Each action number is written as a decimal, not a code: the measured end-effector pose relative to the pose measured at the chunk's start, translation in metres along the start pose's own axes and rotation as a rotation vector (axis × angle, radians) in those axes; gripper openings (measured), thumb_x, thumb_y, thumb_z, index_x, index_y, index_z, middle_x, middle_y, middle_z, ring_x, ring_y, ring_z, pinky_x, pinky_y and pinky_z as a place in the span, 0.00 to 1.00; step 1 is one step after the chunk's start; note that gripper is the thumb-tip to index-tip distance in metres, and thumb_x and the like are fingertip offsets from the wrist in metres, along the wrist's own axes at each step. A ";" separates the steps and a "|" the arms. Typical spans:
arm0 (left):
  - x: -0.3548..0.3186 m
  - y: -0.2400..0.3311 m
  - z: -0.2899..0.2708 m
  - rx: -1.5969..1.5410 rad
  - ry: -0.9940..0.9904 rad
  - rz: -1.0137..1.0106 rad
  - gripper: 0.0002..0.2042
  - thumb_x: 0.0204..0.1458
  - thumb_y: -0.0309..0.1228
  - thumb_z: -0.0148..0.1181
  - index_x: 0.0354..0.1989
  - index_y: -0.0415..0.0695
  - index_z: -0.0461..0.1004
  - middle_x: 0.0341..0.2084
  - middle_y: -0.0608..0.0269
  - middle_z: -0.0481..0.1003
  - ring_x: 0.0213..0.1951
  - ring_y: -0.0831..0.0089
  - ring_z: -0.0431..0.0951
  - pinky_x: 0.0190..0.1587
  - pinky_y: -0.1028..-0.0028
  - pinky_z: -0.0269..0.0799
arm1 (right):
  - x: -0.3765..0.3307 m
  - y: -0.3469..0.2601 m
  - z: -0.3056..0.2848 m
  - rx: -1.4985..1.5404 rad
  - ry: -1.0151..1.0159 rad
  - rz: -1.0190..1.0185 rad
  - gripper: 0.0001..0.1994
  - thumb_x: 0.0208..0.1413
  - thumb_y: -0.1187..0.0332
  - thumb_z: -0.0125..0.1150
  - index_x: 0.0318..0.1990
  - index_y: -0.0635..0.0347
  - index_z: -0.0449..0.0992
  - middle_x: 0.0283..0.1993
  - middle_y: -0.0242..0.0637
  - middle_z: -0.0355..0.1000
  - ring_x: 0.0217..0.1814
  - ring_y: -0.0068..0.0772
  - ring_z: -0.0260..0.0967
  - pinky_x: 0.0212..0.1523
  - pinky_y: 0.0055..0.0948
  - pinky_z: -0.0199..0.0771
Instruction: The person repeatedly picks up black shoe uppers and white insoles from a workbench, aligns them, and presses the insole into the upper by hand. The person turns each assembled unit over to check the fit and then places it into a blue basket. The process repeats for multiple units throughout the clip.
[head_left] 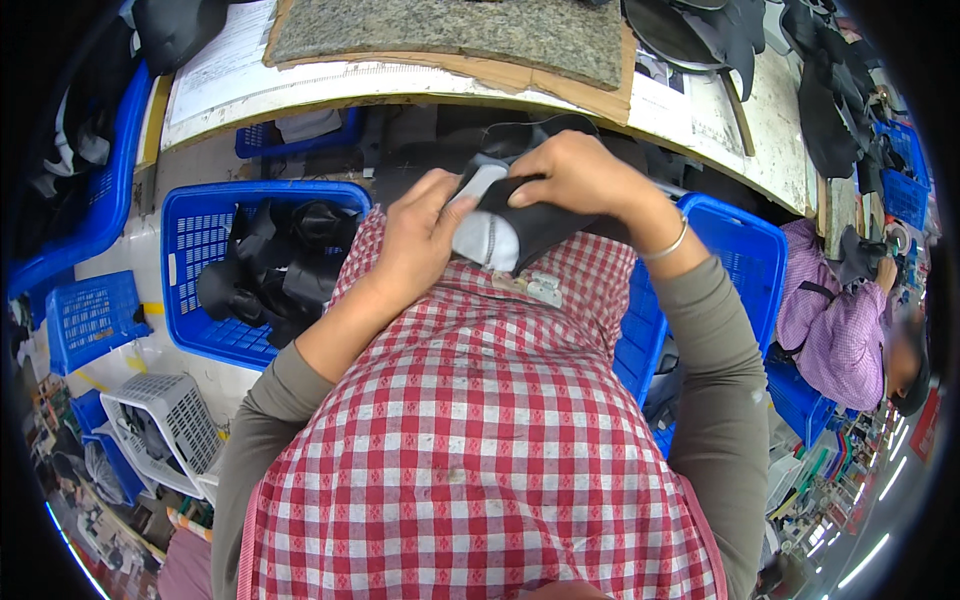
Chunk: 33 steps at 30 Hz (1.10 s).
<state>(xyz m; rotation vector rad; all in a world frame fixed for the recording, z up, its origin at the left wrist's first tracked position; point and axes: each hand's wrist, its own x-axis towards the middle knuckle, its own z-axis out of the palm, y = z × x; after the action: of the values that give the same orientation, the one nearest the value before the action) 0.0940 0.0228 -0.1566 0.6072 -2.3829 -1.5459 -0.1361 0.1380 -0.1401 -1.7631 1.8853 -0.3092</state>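
Between my hands, above my lap, is a black leather shoe upper [548, 222] with a pale grey lining turned outward. A stitched seam runs across the lining. My left hand [420, 228] is closed on its left side, with the thumb pressed on the lining. From the other side my right hand [580, 175] pinches the black upper edge between thumb and fingers. The lower part of the upper rests close to my red checked apron [470, 400]. Some of my fingers are hidden behind the material.
Ahead stands a worktable [215, 100] bearing a stone slab [450, 40] on cardboard, with black pieces at its right. A blue basket [170, 270] of black pieces sits at my left, another blue basket [735, 225] at my right. A co-worker in a checked shirt [835, 340] works farther right.
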 end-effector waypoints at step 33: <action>0.076 -0.017 0.011 -0.360 -0.711 -0.333 0.12 0.59 0.30 0.70 0.45 0.32 0.83 0.33 0.60 0.83 0.33 0.76 0.83 0.36 0.75 0.82 | -0.066 -0.068 0.041 -0.234 0.541 0.087 0.07 0.40 0.66 0.72 0.30 0.49 0.84 0.32 0.24 0.73 0.46 0.33 0.70 0.49 0.36 0.65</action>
<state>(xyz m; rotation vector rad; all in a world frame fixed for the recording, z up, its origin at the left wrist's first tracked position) 0.0255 -0.0100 -0.1786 0.4323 -2.4114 -2.6246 -0.0564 0.2023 -0.1249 -1.8704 2.4527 -0.6026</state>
